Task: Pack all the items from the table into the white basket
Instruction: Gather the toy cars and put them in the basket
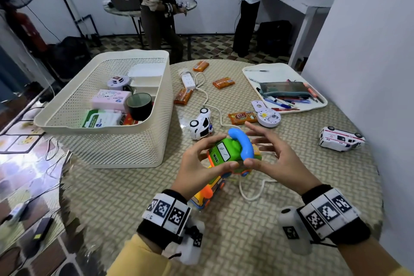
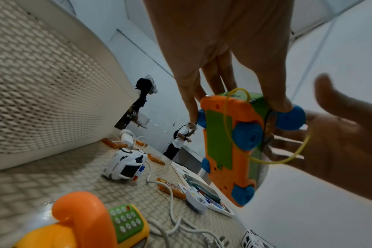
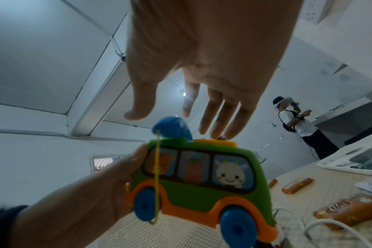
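Toy bus (image 1: 226, 154) with blue handset lifted just beside white basket (image 1: 107, 127), left hand (image 1: 201, 163) pinching it, right hand (image 1: 275, 154) spread, perhaps brushing its roof, left wrist view alone shows orange underside, yellow elastic band (image 2: 287, 157).

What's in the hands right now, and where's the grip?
The left hand grips the green toy bus phone by its front end, thumb and fingers on opposite sides. The right hand is open beside it, holding nothing.
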{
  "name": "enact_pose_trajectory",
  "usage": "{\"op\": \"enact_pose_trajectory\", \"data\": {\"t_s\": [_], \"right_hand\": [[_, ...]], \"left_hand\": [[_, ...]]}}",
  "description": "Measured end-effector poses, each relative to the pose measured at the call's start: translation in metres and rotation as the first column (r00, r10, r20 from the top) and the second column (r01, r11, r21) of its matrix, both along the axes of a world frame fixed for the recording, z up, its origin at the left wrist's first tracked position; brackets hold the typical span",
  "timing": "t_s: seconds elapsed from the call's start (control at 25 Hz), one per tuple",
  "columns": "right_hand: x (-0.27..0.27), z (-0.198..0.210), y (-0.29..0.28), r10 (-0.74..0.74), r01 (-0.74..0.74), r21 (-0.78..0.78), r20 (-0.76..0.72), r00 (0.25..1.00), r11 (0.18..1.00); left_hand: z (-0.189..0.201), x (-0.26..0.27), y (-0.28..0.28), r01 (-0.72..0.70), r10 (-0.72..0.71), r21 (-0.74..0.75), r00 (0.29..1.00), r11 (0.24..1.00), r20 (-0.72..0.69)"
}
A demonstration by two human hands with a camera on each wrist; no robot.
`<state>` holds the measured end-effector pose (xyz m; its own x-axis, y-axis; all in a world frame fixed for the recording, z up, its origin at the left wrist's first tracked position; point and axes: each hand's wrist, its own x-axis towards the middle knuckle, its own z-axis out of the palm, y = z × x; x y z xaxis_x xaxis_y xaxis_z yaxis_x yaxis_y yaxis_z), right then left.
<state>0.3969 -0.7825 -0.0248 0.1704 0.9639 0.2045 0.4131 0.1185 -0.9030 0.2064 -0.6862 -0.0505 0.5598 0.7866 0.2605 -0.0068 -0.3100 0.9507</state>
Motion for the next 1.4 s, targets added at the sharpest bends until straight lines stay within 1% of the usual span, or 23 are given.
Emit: {"op": "enact_pose_trajectory", "data": {"t_s": [0.08, 0.16, 0.2, 0.28, 0.36, 0.48, 0.52, 0.56, 0.64, 0.68, 0.72, 0.76, 0.8, 0.84, 0.88, 0.92, 1.0, 1.12, 1.28, 1.4], "right_hand": [[0.004, 0.002, -0.003, 0.102, -0.099, -0.034, 0.105, 0.989, 0.995], [0.004, 0.001, -0.005, 0.168, -0.156, -0.088, 0.157, 0.973, 0.984], [0.002, -0.001, -0.006, 0.168, -0.152, -0.113, 0.149, 0.974, 0.982], [-0.004, -0.006, -0.006, 0.145, -0.135, -0.122, 0.079, 0.986, 0.983], [-0.010, -0.013, -0.005, 0.115, -0.111, -0.099, 0.043, 0.992, 0.989], [-0.012, -0.024, -0.005, 0.052, -0.045, -0.071, 0.109, 0.993, 0.996], [-0.012, -0.029, -0.006, 0.021, -0.011, -0.077, 0.130, 0.991, 0.997], [-0.011, -0.034, -0.008, -0.014, 0.027, -0.085, 0.141, 0.990, 0.996], [-0.008, -0.044, -0.012, -0.103, 0.117, -0.083, 0.160, 0.982, 0.990], [-0.006, -0.049, -0.015, -0.150, 0.166, -0.076, 0.183, 0.972, 0.983], [-0.005, -0.053, -0.018, -0.192, 0.211, -0.074, 0.212, 0.958, 0.975], [-0.004, -0.056, -0.021, -0.222, 0.245, -0.076, 0.235, 0.947, 0.967], [-0.004, -0.060, -0.024, -0.243, 0.270, -0.083, 0.246, 0.938, 0.959], [-0.005, -0.063, -0.026, -0.259, 0.290, -0.095, 0.251, 0.933, 0.952], [-0.006, -0.065, -0.028, -0.273, 0.306, -0.105, 0.252, 0.929, 0.946], [-0.008, -0.066, -0.031, -0.281, 0.316, -0.109, 0.253, 0.926, 0.942], [-0.013, -0.070, -0.034, -0.288, 0.325, -0.118, 0.251, 0.924, 0.938], [-0.020, -0.076, -0.039, -0.306, 0.346, -0.148, 0.239, 0.922, 0.927], [-0.029, -0.082, -0.044, -0.380, 0.419, -0.150, 0.235, 0.895, 0.895], [-0.037, -0.082, -0.044, -0.452, 0.492, -0.142, 0.239, 0.859, 0.859]], "left_hand": [[-0.002, -0.006, 0.003, 0.060, -0.059, -0.071, 0.998, 0.996, 0.018], [-0.007, -0.009, 0.004, 0.132, -0.124, -0.152, 0.990, 0.980, 0.063], [-0.010, -0.010, 0.003, 0.171, -0.153, -0.196, 0.983, 0.966, 0.101], [-0.018, -0.009, 0.000, 0.218, -0.181, -0.251, 0.970, 0.943, 0.161], [-0.027, -0.007, -0.004, 0.232, -0.187, -0.280, 0.966, 0.932, 0.177], [-0.039, -0.006, -0.001, 0.267, -0.216, -0.323, 0.958, 0.908, 0.187], [-0.044, -0.007, 0.002, 0.264, -0.227, -0.315, 0.962, 0.912, 0.151], [-0.049, -0.009, 0.005, 0.231, -0.218, -0.301, 0.973, 0.925, 0.078], [-0.065, -0.015, 0.010, 0.076, -0.115, -0.249, 0.983, 0.966, -0.142], [-0.074, -0.019, 0.010, -0.012, -0.040, -0.192, 0.963, 0.981, -0.266], [-0.086, -0.022, 0.009, -0.067, 0.019, -0.112, 0.924, 0.991, -0.382], [-0.098, -0.024, 0.008, -0.077, 0.045, -0.044, 0.872, 0.996, -0.488], [-0.111, -0.025, 0.007, -0.070, 0.051, -0.011, 0.819, 0.997, -0.571], [-0.122, -0.024, 0.006, -0.074, 0.053, -0.008, 0.778, 0.997, -0.626], [-0.130, -0.023, 0.005, -0.095, 0.067, -0.009, 0.764, 0.995, -0.642], [-0.135, -0.021, 0.005, -0.121, 0.093, -0.001, 0.772, 0.993, -0.628], [-0.144, -0.018, 0.006, -0.166, 0.152, 0.026, 0.813, 0.986, -0.562], [-0.150, -0.016, 0.006, -0.191, 0.166, -0.005, 0.865, 0.982, -0.474], [-0.141, -0.023, 0.007, -0.121, 0.093, -0.059, 0.934, 0.991, -0.345], [-0.127, -0.034, 0.017, -0.051, 0.028, -0.066, 0.952, 0.997, -0.306]]}}
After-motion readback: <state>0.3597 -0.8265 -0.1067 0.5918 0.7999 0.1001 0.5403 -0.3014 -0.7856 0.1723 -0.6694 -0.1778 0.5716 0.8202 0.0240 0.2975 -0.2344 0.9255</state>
